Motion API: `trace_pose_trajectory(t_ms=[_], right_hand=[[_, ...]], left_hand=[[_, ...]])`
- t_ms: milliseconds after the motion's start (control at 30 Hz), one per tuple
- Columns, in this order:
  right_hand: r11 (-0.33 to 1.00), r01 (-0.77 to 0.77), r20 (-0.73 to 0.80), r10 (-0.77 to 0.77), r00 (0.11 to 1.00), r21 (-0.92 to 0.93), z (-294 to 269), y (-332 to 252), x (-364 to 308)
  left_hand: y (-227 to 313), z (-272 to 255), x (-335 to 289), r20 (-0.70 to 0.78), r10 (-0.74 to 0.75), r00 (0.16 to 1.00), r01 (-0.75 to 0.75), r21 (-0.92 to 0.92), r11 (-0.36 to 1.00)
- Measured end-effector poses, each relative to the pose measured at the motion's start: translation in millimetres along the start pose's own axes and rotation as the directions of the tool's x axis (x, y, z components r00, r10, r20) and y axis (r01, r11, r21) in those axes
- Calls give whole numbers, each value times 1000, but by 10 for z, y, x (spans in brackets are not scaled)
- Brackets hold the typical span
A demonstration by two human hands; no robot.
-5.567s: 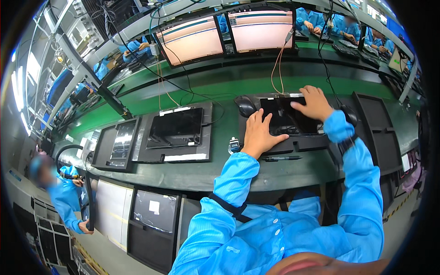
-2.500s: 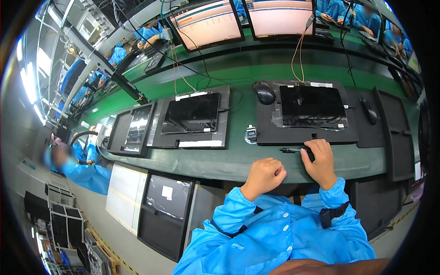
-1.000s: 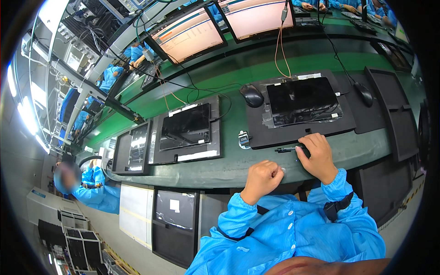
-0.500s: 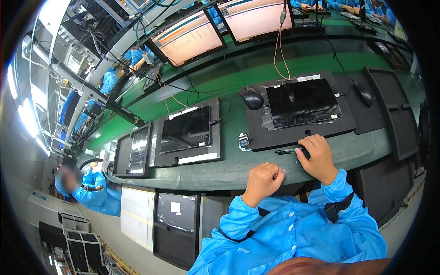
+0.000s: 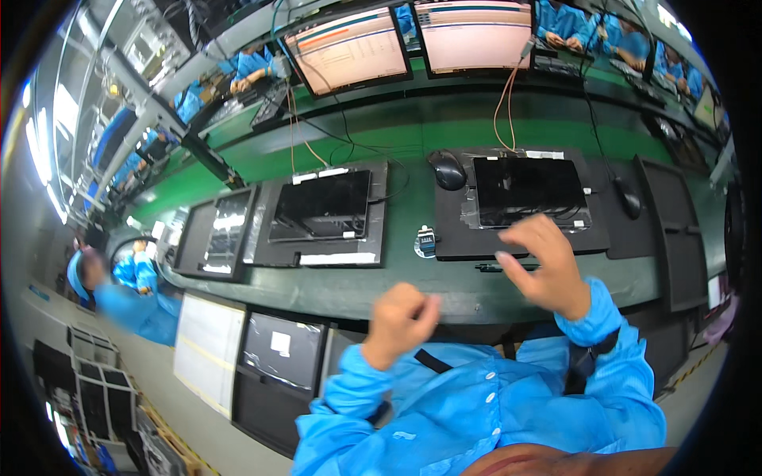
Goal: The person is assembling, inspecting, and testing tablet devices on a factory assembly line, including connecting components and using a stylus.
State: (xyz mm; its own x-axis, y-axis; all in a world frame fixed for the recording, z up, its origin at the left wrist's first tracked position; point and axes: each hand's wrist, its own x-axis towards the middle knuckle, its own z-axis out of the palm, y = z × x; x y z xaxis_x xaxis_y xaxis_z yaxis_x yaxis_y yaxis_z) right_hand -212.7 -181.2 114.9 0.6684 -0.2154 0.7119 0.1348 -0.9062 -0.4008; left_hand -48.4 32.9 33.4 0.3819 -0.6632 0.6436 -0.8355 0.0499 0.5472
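Observation:
My left hand (image 5: 402, 321) is curled into a loose fist by the front edge of the green bench, thumb against the fingers, and nothing shows in it. My right hand (image 5: 546, 266) is raised over the bench with thumb and fingers apart, holding nothing. Beneath it, a black pen (image 5: 502, 268) lies along the near edge of a dark foam pad (image 5: 520, 245). On that pad rests a tablet-like black screen panel (image 5: 530, 190), cabled at its right side. The fingertips of my right hand overlap the panel's lower edge in view; contact cannot be judged.
A second black panel (image 5: 321, 205) lies on another pad at left, beside a black tray (image 5: 193, 243). Two mice (image 5: 448, 170) and a small dark device (image 5: 426, 241) sit near the right pad. Monitors (image 5: 347, 49) stand behind. A co-worker (image 5: 131, 297) is at far left.
My left hand has moved left, still curled. My right hand has lifted away from the pen, and its thumb and fingers have spread. The whole view has turned slightly.

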Motion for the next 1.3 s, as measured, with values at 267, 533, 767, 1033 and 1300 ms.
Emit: trace_pose_trajectory(t_ms=[267, 533, 767, 1033, 1300], right_hand=[[979, 159, 460, -82, 884, -130, 1435, 785, 1297], [982, 117, 663, 12, 749, -151, 2164, 932, 1452], [977, 213, 622, -179, 762, 20, 2427, 809, 1588], [998, -47, 575, 59, 816, -35, 1893, 414, 1866], [779, 561, 122, -551, 825, -280, 1135, -67, 1702]], left_hand=[[-1197, -976, 304, 10, -157, 988, 119, 608, 785], [-1638, -934, 325, 25, -341, 940, 275, 538, 797], [-1514, -1248, 467, 70, -342, 937, 233, 604, 762], [-1944, -972, 443, -113, 14, 994, 50, 547, 836], [-932, -1541, 187, -478, 189, 858, 53, 449, 892]])
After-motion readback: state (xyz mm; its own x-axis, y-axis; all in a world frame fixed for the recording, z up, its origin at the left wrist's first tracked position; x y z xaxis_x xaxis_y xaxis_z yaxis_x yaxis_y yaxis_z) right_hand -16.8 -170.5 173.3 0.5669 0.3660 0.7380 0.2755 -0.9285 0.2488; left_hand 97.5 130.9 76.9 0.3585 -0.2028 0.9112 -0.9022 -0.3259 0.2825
